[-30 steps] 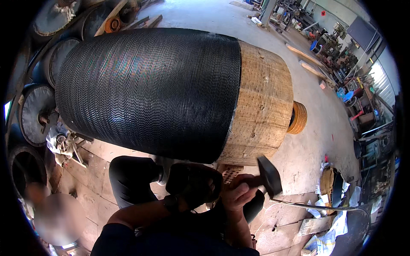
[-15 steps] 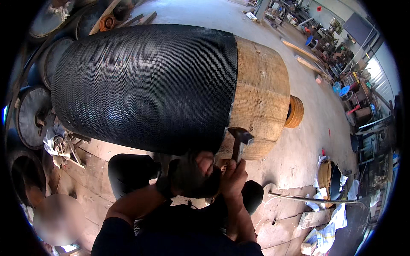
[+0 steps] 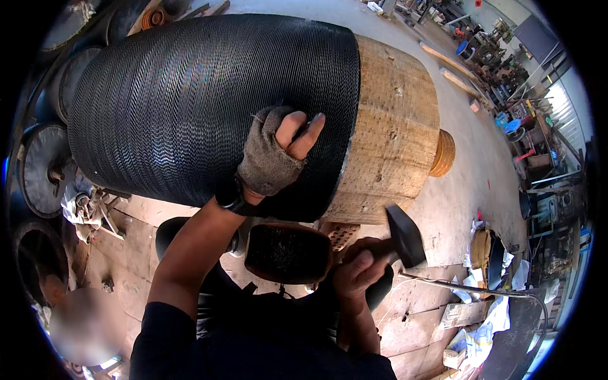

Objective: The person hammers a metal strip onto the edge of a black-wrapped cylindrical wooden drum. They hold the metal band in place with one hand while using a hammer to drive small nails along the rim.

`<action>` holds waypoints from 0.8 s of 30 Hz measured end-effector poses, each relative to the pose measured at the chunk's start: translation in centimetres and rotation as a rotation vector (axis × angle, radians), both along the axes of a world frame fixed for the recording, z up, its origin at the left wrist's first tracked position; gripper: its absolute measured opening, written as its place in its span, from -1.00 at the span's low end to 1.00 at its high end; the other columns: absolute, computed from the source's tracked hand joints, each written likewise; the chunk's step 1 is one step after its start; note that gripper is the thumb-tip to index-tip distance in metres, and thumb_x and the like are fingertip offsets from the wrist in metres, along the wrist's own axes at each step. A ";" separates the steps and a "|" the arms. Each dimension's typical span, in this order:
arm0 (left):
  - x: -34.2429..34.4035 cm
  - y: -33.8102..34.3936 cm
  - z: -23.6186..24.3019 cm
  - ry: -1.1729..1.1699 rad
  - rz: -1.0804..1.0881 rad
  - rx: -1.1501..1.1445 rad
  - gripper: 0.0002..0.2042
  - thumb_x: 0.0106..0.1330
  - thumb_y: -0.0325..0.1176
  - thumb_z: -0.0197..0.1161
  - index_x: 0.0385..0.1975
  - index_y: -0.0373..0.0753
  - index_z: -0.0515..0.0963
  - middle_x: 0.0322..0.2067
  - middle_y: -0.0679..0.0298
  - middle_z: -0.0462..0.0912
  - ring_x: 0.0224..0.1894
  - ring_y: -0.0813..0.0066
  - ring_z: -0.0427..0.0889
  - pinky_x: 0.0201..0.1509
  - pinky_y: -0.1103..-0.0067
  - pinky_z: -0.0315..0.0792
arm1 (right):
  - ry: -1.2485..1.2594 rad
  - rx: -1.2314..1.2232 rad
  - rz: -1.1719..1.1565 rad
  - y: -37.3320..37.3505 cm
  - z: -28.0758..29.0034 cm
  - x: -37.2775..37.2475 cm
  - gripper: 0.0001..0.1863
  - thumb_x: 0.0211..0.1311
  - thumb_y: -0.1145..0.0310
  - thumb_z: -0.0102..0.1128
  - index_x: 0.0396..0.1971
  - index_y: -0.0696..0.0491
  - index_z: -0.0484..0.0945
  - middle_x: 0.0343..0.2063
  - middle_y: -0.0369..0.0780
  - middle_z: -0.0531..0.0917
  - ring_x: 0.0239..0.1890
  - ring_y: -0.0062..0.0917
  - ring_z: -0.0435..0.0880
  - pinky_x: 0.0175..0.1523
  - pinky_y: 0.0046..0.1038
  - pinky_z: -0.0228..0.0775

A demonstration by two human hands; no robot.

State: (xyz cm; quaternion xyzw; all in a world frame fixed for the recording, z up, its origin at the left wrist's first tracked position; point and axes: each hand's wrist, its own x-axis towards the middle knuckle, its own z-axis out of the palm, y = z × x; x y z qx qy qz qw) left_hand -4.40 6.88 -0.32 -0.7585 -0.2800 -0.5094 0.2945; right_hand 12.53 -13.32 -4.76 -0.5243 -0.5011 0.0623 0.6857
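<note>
Left hand (image 3: 273,152) over roll (image 3: 177,114), fingers partly curled, any pinch unclear; right hand (image 3: 356,273), fingers wrapped round hammer (image 3: 406,238). Misjudged swing could strike left knuckles or dent roll.

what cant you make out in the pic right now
- Head view: whether the left hand pinches anything; the gap between its fingers is too small to tell.
- Head view: part of the hammer handle, hidden by the right hand.
- Head view: the roll's underside, hidden by its own bulk.
- Head view: the lower-left round patch, too blurred to identify.
</note>
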 end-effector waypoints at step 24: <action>-0.2 0.1 1.3 0.011 -0.091 -0.092 -0.64 0.08 -0.48 0.32 -0.07 -0.18 0.54 -0.07 0.15 0.49 -0.12 0.17 0.59 -0.12 0.26 0.54 | -0.360 -0.586 -0.174 2.2 -1.7 0.8 -0.70 0.45 0.21 0.08 -0.26 0.19 0.46 -0.57 0.02 0.61 -0.59 -0.13 0.62 -0.47 -0.23 0.42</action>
